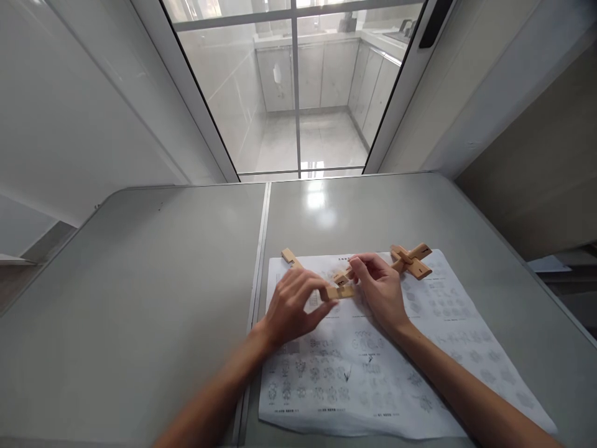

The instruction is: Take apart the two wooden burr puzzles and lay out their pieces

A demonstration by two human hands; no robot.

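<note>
My left hand (293, 305) is closed, with a small notched wooden puzzle piece (340, 292) between thumb and fingers; its right end is blurred. Close beside it, my right hand (380, 289) has thumb and fingers pinched together, and what they hold is hidden. A second wooden piece with dark markings (342, 278) lies at the right fingertips; I cannot tell whether they grip it. Behind the left hand, another notched wooden stick (289, 256) shows only in part. Several interlocked wooden pieces (411, 261) form a cross shape just beyond the right hand.
Under both hands lies a large white sheet (336, 398) printed with small diagrams, its near edge slightly wavy. It rests on a grey table (177, 298) with a metal seam (259, 274) running lengthwise. A glass-paned door (298, 93) stands past the far edge.
</note>
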